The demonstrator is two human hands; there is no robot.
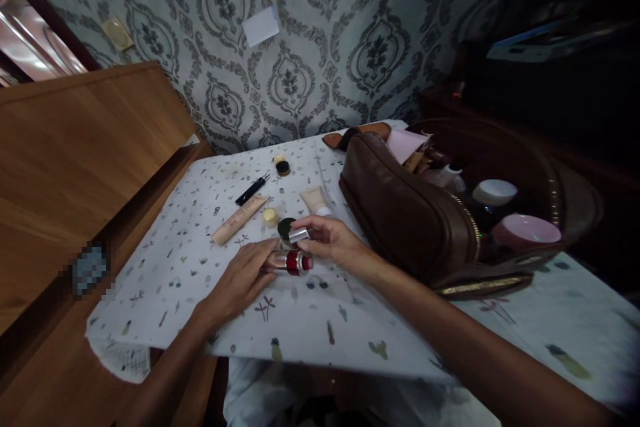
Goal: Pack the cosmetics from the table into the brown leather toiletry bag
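Observation:
My left hand [245,275] is closed around a small red cosmetic bottle [294,263], tilted on its side above the cloth with its red-tipped end facing right. Just above that end, my right hand [334,240] pinches a silver cap [299,235], apart from the bottle. Behind the cap lies a dark round lid [286,227], partly covered by my fingers. A small pale yellow jar [271,216] sits beside it. Near these are a beige squeeze tube [240,219], a slim black tube [253,189] and a cream tube with a white cap [315,200].
An open brown leather bag [400,200] full of cosmetics, including a pink round container [530,230], stands at the right. A small black-lidded container [283,167] lies farther back. The patterned cloth [170,307] covers the table; a wooden panel [95,127] borders its left.

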